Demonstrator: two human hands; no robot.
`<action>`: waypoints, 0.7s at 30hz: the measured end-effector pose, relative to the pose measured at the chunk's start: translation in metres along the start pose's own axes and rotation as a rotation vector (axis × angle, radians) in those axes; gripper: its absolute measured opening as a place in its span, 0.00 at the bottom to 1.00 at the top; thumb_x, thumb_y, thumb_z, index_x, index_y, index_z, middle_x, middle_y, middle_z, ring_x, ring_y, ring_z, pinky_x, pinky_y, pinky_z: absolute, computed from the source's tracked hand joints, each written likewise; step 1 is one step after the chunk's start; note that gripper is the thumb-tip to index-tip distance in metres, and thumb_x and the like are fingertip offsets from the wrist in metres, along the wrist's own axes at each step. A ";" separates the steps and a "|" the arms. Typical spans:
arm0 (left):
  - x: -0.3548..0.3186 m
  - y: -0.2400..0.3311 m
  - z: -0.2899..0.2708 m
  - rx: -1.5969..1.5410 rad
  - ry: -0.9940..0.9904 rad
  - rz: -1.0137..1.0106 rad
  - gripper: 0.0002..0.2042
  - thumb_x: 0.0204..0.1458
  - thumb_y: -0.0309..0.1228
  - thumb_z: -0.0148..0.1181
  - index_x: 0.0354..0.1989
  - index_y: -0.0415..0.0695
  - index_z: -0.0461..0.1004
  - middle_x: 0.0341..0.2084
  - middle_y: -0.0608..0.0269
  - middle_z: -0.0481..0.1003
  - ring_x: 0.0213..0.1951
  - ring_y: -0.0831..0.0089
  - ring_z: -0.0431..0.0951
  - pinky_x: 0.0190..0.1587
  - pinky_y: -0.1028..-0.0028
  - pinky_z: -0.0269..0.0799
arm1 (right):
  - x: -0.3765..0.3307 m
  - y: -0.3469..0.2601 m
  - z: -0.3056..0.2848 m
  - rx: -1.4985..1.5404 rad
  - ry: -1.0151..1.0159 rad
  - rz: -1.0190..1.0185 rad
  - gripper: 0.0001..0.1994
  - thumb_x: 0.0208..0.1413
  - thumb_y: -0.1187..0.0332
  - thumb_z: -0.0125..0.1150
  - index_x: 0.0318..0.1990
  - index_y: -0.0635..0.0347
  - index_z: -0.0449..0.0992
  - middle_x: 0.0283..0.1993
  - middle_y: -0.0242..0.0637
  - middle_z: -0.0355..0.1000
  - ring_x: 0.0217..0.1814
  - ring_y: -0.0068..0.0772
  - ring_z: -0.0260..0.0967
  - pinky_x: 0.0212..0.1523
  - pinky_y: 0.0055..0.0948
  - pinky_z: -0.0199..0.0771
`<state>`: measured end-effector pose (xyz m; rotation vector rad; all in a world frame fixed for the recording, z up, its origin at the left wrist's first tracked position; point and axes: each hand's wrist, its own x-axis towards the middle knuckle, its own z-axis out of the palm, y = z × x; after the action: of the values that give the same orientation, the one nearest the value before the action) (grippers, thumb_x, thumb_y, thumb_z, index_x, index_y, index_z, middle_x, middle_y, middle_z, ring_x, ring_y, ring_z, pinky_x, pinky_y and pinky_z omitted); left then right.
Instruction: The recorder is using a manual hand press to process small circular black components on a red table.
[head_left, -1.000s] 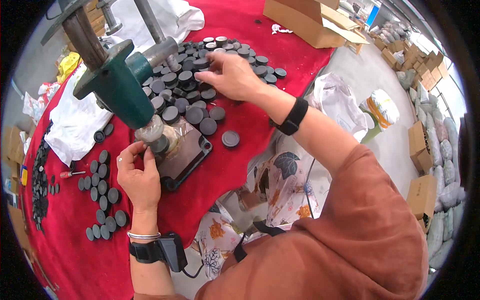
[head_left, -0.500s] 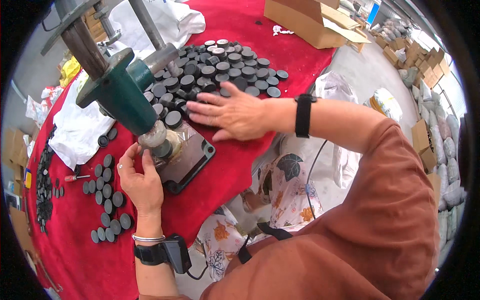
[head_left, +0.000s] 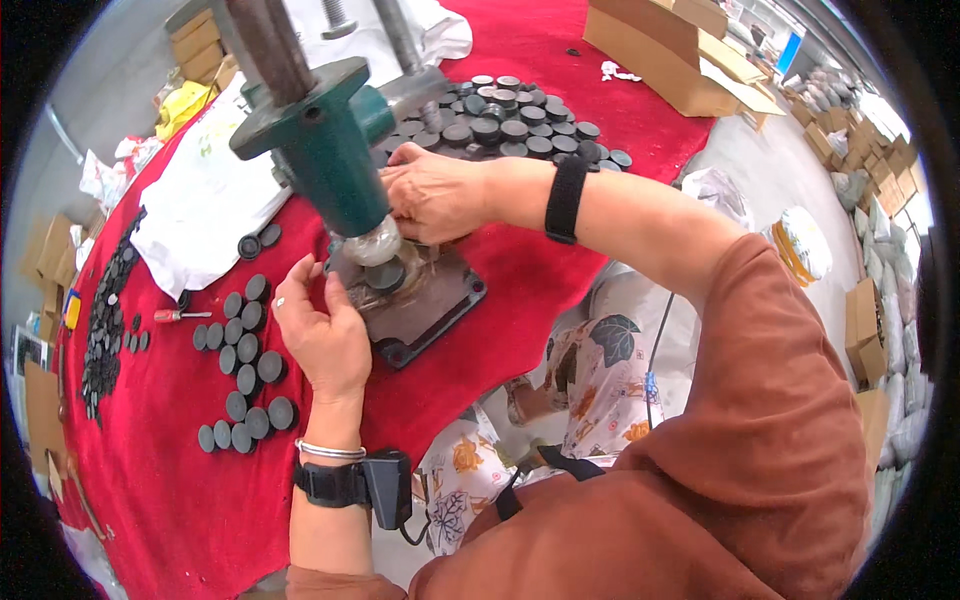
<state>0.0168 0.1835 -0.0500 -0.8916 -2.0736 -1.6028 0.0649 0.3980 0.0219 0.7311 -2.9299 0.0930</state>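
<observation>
A green hand press (head_left: 330, 150) stands on a dark metal base (head_left: 430, 310). Beneath its clear, wrapped tip sits a round black cap (head_left: 385, 276). My left hand (head_left: 325, 330) is just left of the base, thumb and fingers apart, nothing visible between them. My right hand (head_left: 440, 195) is close behind the press head, fingers bent toward the near side of a heap of round black caps (head_left: 515, 125). The press partly hides those fingertips, so whether they hold a cap is unclear.
Loose black caps (head_left: 248, 350) lie left of my left hand. Beyond them are a red-handled screwdriver (head_left: 180, 315), small black parts (head_left: 110, 330) and a white cloth (head_left: 205, 215) on the red tablecloth (head_left: 180, 510). An open cardboard box (head_left: 645, 55) stands at the far right.
My right hand has moved left, from above the caps' near edge to behind the press head, and its fingers have bent. My left hand stays by the base. The whole view has shifted.
</observation>
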 end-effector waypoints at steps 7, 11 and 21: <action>0.004 0.006 -0.003 0.028 0.044 0.020 0.10 0.50 0.21 0.58 0.42 0.37 0.73 0.35 0.54 0.74 0.40 0.61 0.73 0.46 0.66 0.67 | -0.007 0.004 0.006 -0.088 0.107 0.007 0.20 0.63 0.54 0.45 0.61 0.40 0.63 0.64 0.30 0.62 0.67 0.28 0.57 0.51 0.47 0.61; 0.009 0.004 -0.004 0.019 0.149 0.017 0.09 0.51 0.22 0.58 0.40 0.37 0.73 0.35 0.54 0.75 0.40 0.60 0.73 0.46 0.65 0.67 | -0.038 0.025 0.015 -0.358 0.062 0.323 0.19 0.63 0.54 0.46 0.60 0.41 0.64 0.61 0.34 0.63 0.65 0.33 0.59 0.53 0.51 0.62; 0.009 0.006 -0.044 0.343 -0.018 -0.018 0.08 0.53 0.29 0.57 0.38 0.40 0.76 0.34 0.52 0.76 0.40 0.55 0.75 0.44 0.61 0.70 | -0.062 0.012 -0.016 -0.385 0.526 0.759 0.22 0.59 0.55 0.53 0.59 0.52 0.65 0.50 0.43 0.71 0.52 0.45 0.71 0.52 0.51 0.67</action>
<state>0.0100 0.1451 -0.0275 -0.7685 -2.2811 -1.1959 0.1156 0.4390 0.0296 -0.4161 -2.4260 -0.1805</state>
